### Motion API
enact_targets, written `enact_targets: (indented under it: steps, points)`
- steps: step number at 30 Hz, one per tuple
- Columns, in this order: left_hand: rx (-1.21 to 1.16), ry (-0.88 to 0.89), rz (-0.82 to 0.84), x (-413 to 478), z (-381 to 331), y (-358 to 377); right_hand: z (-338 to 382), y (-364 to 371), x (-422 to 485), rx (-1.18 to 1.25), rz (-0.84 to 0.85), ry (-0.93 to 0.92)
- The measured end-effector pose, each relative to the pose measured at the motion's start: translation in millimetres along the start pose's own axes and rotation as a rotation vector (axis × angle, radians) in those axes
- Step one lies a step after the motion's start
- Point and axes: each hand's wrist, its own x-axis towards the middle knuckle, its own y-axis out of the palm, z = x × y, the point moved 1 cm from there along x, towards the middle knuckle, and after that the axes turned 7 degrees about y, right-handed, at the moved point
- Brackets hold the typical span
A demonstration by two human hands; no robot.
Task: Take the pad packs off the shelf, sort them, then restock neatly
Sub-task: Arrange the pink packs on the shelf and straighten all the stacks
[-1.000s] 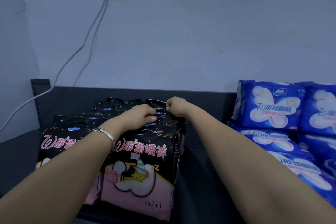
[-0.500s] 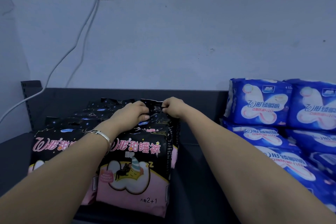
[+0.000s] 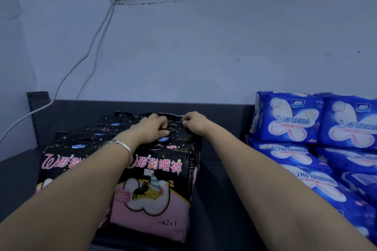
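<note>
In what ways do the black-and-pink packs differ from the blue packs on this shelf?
The black-and-pink packs stand upright in rows; the blue packs are piled.
The left hand and right hand grip the black-and-pink packs; nothing touches the blue packs.
Both sit on the dark shelf.

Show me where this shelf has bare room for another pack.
Bare shelf runs between the black pad packs and the blue pad packs; another patch lies left of the black ones. The right end is crowded with blue packs, stacked and overlapping.
</note>
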Motion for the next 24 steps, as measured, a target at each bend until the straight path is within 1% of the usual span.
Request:
enact_targets:
  steps: [2,6,11,14,16,19,21,22,24]
  points:
    - [-0.047,-0.012,-0.037,-3.7,-5.9,-9.2,2.8,-9.9,-7.6,-0.023,-0.059,-0.029]
    - [-0.081,-0.035,-0.169,-18.4,-24.8,-24.2,0.1,-27.8,-22.7,0.059,-0.167,-0.013]
    - [-0.039,-0.108,-0.341,-54.5,-42.6,-25.4,-2.3,-22.4,-53.6,0.067,-0.192,-0.034]
    - [-0.038,-0.206,-0.41,-78.4,-48.1,-19.3,-4.1,-10.2,-74.6,0.036,-0.163,-0.091]
    - [-0.042,-0.268,-0.458,-93.9,-51.3,-11.8,-5.2,-2.5,-86.6,0.026,-0.101,-0.122]
    - [-0.091,-0.341,-0.509,-118.6,-54.3,5.2,-6.2,7.6,-103.4,0.078,-0.042,-0.136]
    - [-0.093,-0.385,-0.488,-133.1,-53.6,16.8,-5.8,10.9,-116.1,0.123,-0.013,-0.138]
    - [-0.099,-0.409,-0.468,-139.9,-52.6,21.9,-5.5,11.6,-122.3,0.095,0.011,-0.149]
    - [-0.159,-0.443,-0.433,-149.9,-49.7,31.0,-3.6,13.3,-132.1,-0.069,0.043,-0.177]
